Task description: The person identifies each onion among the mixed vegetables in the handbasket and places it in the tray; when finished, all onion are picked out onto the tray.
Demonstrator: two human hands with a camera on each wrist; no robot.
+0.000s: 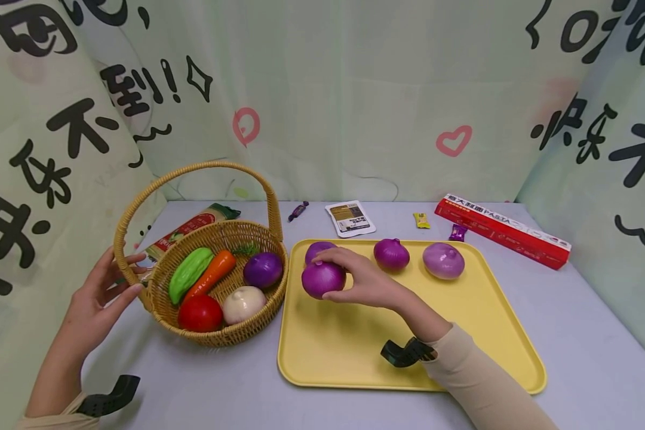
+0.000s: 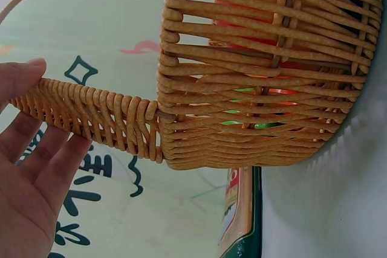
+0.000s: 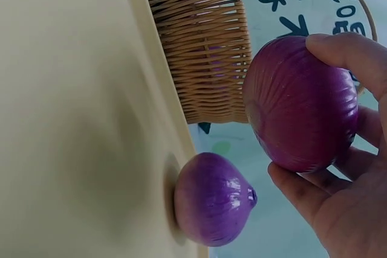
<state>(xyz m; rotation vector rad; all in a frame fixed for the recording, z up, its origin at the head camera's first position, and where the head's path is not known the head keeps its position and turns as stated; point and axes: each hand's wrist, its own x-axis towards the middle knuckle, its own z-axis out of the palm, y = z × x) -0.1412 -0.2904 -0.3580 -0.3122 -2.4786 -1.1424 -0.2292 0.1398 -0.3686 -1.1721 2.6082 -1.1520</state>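
Note:
My right hand (image 1: 362, 278) grips a purple onion (image 1: 322, 280) between thumb and fingers. In the right wrist view the held onion (image 3: 301, 104) is raised off the yellow tray (image 1: 349, 364). Another purple onion (image 3: 211, 200) sits on the tray just behind it. Two more, a dark onion (image 1: 391, 255) and a paler onion (image 1: 444, 261), rest along the tray's far side. My left hand (image 1: 99, 298) holds the base of the handle of the wicker basket (image 1: 215, 339), thumb on one side and fingers on the other (image 2: 48, 155). Inside lie a tomato (image 1: 200, 313), a carrot (image 1: 212, 276) and other vegetables.
Behind the basket is a red and green packet (image 1: 185, 230). A dark wrapped candy (image 1: 298, 211), a white sachet (image 1: 350, 218), a yellow packet (image 1: 421, 220) and a purple candy (image 1: 458, 232) lie beyond the tray. A long red box (image 1: 502, 232) is at the back right.

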